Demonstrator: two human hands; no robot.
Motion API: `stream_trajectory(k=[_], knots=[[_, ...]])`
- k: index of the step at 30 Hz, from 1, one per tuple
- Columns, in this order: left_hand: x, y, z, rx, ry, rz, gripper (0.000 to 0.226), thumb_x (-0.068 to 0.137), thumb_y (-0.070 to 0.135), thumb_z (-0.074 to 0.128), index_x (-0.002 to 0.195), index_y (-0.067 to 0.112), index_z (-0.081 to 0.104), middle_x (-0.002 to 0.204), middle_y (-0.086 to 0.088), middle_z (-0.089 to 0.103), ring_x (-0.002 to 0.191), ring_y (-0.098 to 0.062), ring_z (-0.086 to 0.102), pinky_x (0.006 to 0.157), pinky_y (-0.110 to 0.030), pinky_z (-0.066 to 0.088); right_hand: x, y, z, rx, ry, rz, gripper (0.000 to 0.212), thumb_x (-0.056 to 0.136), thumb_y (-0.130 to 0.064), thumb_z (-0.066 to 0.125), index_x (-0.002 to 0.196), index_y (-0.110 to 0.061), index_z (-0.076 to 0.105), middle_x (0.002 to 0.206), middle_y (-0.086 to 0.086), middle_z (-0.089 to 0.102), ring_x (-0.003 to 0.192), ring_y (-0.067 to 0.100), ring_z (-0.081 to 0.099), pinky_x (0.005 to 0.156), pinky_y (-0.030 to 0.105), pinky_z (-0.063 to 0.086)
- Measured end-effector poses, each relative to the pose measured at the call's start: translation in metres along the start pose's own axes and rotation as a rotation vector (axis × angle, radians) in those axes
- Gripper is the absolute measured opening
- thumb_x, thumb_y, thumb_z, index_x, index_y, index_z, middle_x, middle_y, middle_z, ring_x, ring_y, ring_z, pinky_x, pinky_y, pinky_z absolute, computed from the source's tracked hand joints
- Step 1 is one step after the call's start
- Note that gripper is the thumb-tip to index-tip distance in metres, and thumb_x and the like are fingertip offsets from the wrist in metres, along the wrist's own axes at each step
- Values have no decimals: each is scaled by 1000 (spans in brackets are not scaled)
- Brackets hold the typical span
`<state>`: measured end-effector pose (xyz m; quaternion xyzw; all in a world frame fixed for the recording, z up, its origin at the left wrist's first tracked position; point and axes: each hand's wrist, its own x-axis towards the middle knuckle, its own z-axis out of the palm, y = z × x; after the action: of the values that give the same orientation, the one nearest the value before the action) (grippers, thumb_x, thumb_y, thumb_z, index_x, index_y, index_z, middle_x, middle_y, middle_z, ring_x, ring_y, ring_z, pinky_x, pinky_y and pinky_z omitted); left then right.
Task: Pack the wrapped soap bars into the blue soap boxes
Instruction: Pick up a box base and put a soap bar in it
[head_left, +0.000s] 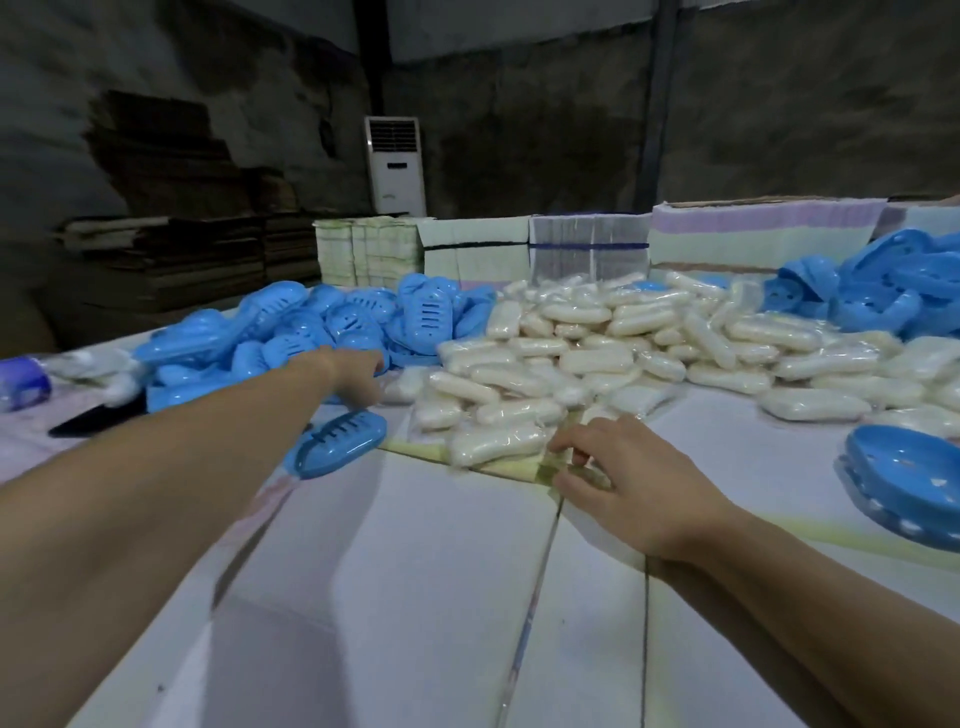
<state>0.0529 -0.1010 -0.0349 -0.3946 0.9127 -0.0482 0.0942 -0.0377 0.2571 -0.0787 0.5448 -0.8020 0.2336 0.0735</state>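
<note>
A big heap of wrapped white soap bars (597, 358) covers the middle and right of the table. Blue soap boxes lie in a pile (311, 332) at the left and in another pile (893, 291) at the far right. One closed blue box (337, 441) lies alone near the front of the left pile. My left hand (358, 374) reaches to the edge of the left pile with its fingers curled down; motion blur hides whether it holds anything. My right hand (623, 473) is at the near edge of the soap heap, with fingers and thumb curled round a wrapped soap bar (582, 519).
An open blue box (914, 483) lies at the right edge. The table is covered with white sheets joined by yellow tape (509, 470). Bundled flat cartons (587, 249) line the back edge. A dark tool (88, 421) and a blue-capped item (23, 384) lie at the far left.
</note>
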Motion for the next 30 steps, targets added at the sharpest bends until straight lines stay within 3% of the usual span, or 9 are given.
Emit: stream_trajectory(k=[2, 5, 9, 13, 15, 18, 23, 27, 30], knots=[[-2, -4, 2, 29, -20, 12, 52, 81, 30, 56, 132, 28, 47, 130, -5, 56, 113, -28, 53, 101, -45, 45, 0, 1, 0, 5, 2, -7, 31, 92, -47, 54, 123, -41, 55, 90, -28, 42, 98, 5, 39, 79, 26, 35], [-6, -1, -1, 81, 94, -3, 54, 80, 29, 72, 130, 28, 52, 125, -5, 56, 111, -28, 52, 91, -41, 46, 0, 3, 0, 19, -4, 8, 31, 92, -47, 54, 122, -40, 56, 92, -26, 46, 98, 6, 41, 84, 28, 41], [-16, 14, -11, 111, 385, -14, 57, 77, 45, 69, 130, 33, 53, 115, 0, 57, 113, -30, 54, 102, -53, 33, 1, 4, 0, 66, 4, 52, 31, 91, -46, 54, 121, -42, 57, 95, -24, 50, 101, 4, 43, 90, 30, 43], [-40, 54, -28, -99, 609, 163, 68, 82, 54, 62, 144, 35, 42, 137, 3, 58, 125, -30, 51, 106, -55, 30, 3, 8, -1, 133, 52, 106, 22, 91, -40, 58, 112, -43, 60, 95, -20, 56, 99, 5, 49, 87, 28, 42], [-62, 87, -33, -344, 663, 323, 69, 79, 57, 63, 143, 39, 43, 134, 8, 61, 123, -23, 53, 106, -53, 30, 4, 11, -5, 275, 174, 158, 16, 91, -29, 60, 96, -44, 63, 87, -17, 62, 87, 4, 57, 79, 23, 45], [-103, 142, -35, -621, 552, 592, 69, 71, 63, 59, 136, 46, 46, 129, 15, 61, 119, -15, 55, 104, -46, 41, 5, 23, -16, 530, 476, 317, 26, 89, -15, 59, 83, -38, 69, 80, -17, 68, 76, 1, 60, 66, 15, 45], [-145, 217, -15, -629, 344, 890, 75, 75, 66, 66, 143, 52, 38, 141, 17, 55, 118, -7, 53, 89, -31, 44, -1, 53, -46, 742, 797, 478, 26, 89, -8, 54, 83, -28, 70, 68, -16, 66, 67, -3, 59, 72, 24, 45], [-148, 236, 11, -492, 236, 1021, 90, 77, 73, 65, 152, 49, 22, 153, 15, 45, 131, -11, 46, 95, -28, 36, -6, 69, -55, 691, 864, 573, 26, 88, -10, 53, 82, -28, 71, 77, -10, 67, 77, 6, 62, 74, 26, 47], [-140, 217, 18, -595, 146, 1015, 88, 72, 73, 71, 146, 53, 28, 145, 19, 46, 127, -6, 46, 100, -26, 39, -6, 74, -52, 609, 818, 602, 26, 91, -11, 52, 84, -30, 69, 87, -10, 68, 85, 9, 63, 76, 26, 50]])
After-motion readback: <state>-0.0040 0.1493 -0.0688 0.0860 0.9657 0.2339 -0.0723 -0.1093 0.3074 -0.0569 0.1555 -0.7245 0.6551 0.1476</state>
